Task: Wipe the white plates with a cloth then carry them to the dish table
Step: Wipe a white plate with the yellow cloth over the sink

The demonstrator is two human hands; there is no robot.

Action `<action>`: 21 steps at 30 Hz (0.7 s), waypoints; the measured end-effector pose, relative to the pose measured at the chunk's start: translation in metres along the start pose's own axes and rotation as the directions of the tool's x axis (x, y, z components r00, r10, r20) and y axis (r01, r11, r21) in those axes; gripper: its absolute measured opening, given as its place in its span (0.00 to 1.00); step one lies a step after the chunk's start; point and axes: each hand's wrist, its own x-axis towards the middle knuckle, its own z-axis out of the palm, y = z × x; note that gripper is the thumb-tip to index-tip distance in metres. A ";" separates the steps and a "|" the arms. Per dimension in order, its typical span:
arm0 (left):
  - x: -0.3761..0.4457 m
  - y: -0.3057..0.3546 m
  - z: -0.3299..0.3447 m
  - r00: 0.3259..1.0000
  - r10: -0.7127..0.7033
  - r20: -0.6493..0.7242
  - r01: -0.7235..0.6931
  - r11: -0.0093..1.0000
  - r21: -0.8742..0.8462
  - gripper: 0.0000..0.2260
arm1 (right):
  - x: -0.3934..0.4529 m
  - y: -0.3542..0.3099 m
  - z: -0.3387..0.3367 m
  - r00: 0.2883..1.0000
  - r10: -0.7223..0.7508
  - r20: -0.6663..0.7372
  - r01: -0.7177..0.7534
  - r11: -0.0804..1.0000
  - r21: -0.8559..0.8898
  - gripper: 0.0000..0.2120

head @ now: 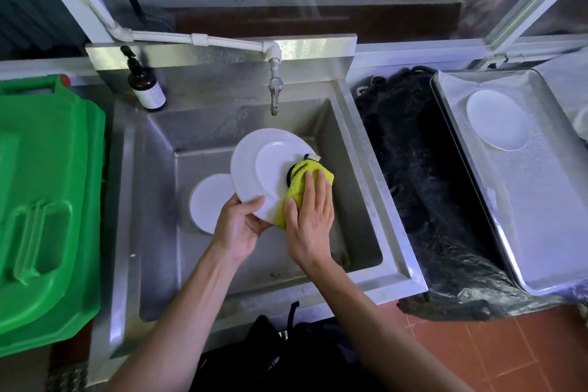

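Right hand (310, 216) lies flat, fingers straight, pressing a yellow-green cloth (302, 189) against the near right edge of a white plate (264, 169), while the left hand (240, 226) grips the plate's near rim, thumb curled over the top face and fingers underneath. Held tilted above the basin of a steel sink (366, 169), the plate sits below and slightly left of the tap (274, 89). Wiping appears to be the step in hand, with carrying still to come; by this view the far and left parts of the face are bare of cloth, so the next move likely calls for sweeping the cloth across them, or turning the plate in the left-hand grip, while keeping the rim firmly pinched. Glossy and plain white, the plate has a broad rim around a shallow well and shows no obvious marks; a glazed surface like this may be slippery if wet. A second white plate (208, 204) lies flat on the sink floor, partly under the held one, presumably still to be wiped. Right of the sink, beyond a black bag (423, 184), a third plate (496, 119) rests on a metal tray (541, 232), probably the dish table. A brown pump bottle (144, 83) stands on the sink's back left corner, and a green bin (44, 200) stands to the sink's left.
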 end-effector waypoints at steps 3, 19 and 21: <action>-0.001 0.003 -0.007 0.999 0.001 0.035 0.000 1.000 -0.025 0.17 | 0.008 -0.002 -0.002 1.000 0.003 -0.001 -0.003 1.000 0.030 0.31; -0.009 0.023 -0.025 0.990 -0.116 0.079 0.103 0.984 0.148 0.19 | 0.056 0.000 -0.036 0.999 -0.041 0.011 0.041 0.999 0.008 0.25; -0.009 0.026 -0.026 0.983 -0.162 0.089 0.136 0.961 0.240 0.20 | 0.061 0.002 -0.038 0.998 -0.061 0.028 0.062 0.997 -0.034 0.24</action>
